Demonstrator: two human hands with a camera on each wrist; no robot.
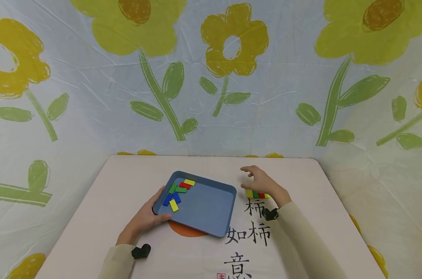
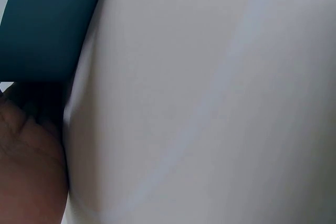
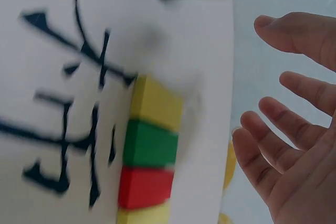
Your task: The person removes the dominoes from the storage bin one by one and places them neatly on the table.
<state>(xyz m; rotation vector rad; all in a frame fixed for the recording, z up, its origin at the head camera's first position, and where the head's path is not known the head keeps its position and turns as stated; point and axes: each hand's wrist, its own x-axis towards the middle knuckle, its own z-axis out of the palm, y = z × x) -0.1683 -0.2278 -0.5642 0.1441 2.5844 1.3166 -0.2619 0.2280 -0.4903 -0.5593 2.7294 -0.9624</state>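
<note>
A blue-grey tray point(image 1: 207, 205) lies on the table, turned at a slant. My left hand point(image 1: 144, 217) grips its left side, thumb along the front edge and fingers at the left rim. Several coloured domino blocks point(image 1: 174, 206) lie scattered in the tray's left part, in yellow, red, green and blue. My right hand point(image 1: 265, 182) hovers above a short row of domino blocks point(image 3: 149, 142), right of the tray. Its fingers are spread and relaxed, with nothing held. In the right wrist view the row runs yellow, green, red, yellow, standing side by side.
The pale table mat point(image 1: 134, 186) carries black brush characters point(image 1: 237, 263) and an orange disc point(image 1: 186, 229), partly under the tray. Behind the table hangs a cloth point(image 1: 267, 128) with yellow flowers. A dark strap piece point(image 1: 141, 252) sits at my left wrist.
</note>
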